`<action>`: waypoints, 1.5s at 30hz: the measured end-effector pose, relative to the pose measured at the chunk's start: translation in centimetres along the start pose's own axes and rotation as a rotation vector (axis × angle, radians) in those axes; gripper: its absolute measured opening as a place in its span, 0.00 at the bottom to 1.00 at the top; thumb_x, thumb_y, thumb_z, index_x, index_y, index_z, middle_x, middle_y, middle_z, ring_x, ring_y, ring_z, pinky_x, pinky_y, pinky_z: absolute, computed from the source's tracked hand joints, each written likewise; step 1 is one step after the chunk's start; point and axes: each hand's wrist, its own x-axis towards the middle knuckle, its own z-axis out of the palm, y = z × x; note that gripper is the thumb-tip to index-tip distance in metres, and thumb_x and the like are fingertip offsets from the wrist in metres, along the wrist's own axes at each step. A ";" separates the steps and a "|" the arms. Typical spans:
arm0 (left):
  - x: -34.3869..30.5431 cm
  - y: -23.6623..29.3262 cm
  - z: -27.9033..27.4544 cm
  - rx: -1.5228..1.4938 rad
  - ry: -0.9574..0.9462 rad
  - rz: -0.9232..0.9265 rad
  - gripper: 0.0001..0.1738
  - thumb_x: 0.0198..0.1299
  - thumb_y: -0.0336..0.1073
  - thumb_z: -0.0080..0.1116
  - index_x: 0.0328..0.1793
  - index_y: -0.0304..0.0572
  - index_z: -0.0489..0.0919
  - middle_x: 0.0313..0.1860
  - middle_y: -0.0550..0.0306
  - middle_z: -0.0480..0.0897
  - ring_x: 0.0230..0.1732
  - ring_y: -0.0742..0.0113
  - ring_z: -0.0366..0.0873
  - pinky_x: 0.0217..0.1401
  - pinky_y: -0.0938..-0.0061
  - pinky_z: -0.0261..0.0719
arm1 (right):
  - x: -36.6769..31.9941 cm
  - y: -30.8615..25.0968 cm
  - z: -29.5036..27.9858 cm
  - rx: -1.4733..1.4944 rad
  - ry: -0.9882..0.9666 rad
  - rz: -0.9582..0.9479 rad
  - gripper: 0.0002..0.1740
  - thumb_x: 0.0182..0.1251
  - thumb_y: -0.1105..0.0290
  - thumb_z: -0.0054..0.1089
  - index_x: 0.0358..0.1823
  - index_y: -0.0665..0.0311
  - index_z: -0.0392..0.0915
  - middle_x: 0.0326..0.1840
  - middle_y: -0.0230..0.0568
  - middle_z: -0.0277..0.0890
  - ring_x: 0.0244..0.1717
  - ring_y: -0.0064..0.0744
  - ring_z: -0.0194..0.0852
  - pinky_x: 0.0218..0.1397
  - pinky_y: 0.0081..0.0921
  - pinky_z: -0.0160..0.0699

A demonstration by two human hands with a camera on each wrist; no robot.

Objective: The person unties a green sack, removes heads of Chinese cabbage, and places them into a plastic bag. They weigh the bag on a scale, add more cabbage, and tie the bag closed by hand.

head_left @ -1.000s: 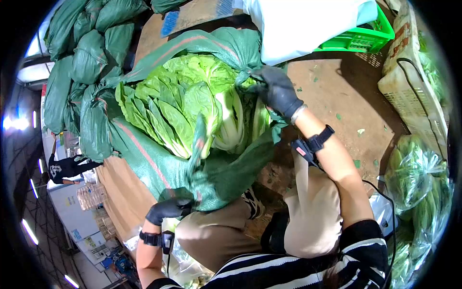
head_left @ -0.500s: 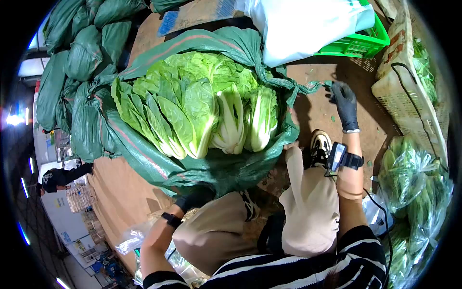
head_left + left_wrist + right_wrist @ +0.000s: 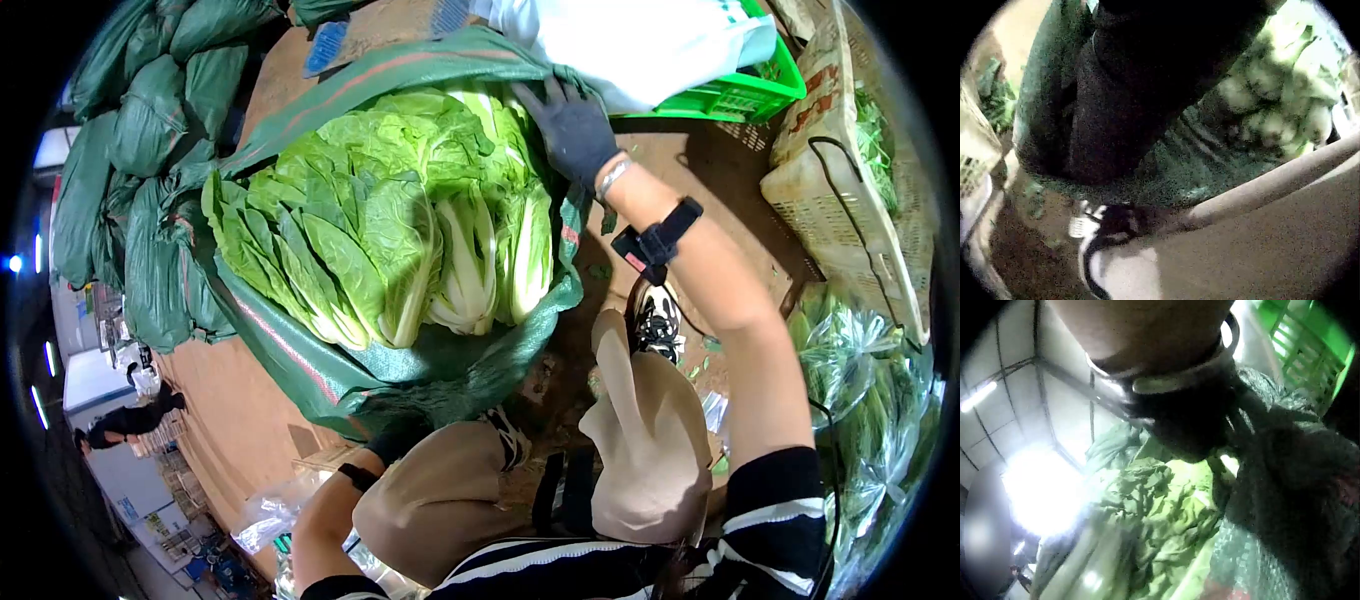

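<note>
Dark gloves (image 3: 574, 135) accompany beige trousers (image 3: 650, 455) and striped sleeves (image 3: 775, 515)

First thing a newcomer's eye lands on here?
Probably the big heap of pale-stemmed leafy greens filling the open green sack mid-frame in the head view, with the dark-gloved right hand, fingers spread, at its upper right edge. Next, the bright white sheeting over the green crate at top right, then the bulging closed sacks piled at upper left.
</note>
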 end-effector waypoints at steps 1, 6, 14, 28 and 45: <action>0.1 -0.4 -0.1 0.008 -0.008 -0.005 0.17 0.56 0.37 0.47 0.50 0.39 0.71 0.42 0.46 0.75 0.43 0.57 0.72 0.50 0.71 0.68 | 0.8 0.1 -0.6 0.127 0.010 0.026 0.30 0.51 0.71 0.43 0.60 0.56 0.54 0.45 0.53 0.66 0.43 0.49 0.68 0.40 0.42 0.69; 0.9 -1.1 -0.4 -0.004 0.039 -0.004 0.16 0.56 0.36 0.46 0.49 0.38 0.71 0.42 0.47 0.76 0.43 0.58 0.72 0.50 0.70 0.68 | 6.0 -0.4 -6.2 0.448 0.263 0.092 0.24 0.51 0.67 0.50 0.53 0.62 0.64 0.44 0.54 0.66 0.37 0.49 0.70 0.35 0.37 0.70; 4.3 -1.0 -2.5 -0.074 0.203 -0.017 0.15 0.56 0.35 0.46 0.49 0.38 0.71 0.41 0.47 0.76 0.42 0.58 0.73 0.49 0.70 0.69 | 1.4 -0.4 -3.0 0.245 0.379 -0.324 0.22 0.50 0.75 0.48 0.50 0.62 0.66 0.48 0.49 0.67 0.48 0.45 0.67 0.44 0.37 0.71; -0.1 7.4 -11.7 -0.758 0.055 0.287 0.17 0.58 0.30 0.46 0.54 0.34 0.66 0.48 0.51 0.73 0.47 0.65 0.71 0.51 0.71 0.69 | -17.5 7.0 -4.8 0.082 -0.140 0.206 0.32 0.48 0.68 0.53 0.59 0.55 0.59 0.58 0.46 0.59 0.56 0.45 0.58 0.57 0.42 0.54; -0.7 -2.0 -15.9 -0.846 0.257 0.016 0.17 0.56 0.40 0.50 0.40 0.28 0.74 0.34 0.51 0.79 0.37 0.67 0.76 0.41 0.77 0.72 | -47.8 -3.7 -15.0 0.865 -1.323 0.682 0.17 0.59 0.62 0.47 0.47 0.62 0.71 0.42 0.51 0.72 0.42 0.44 0.71 0.47 0.32 0.69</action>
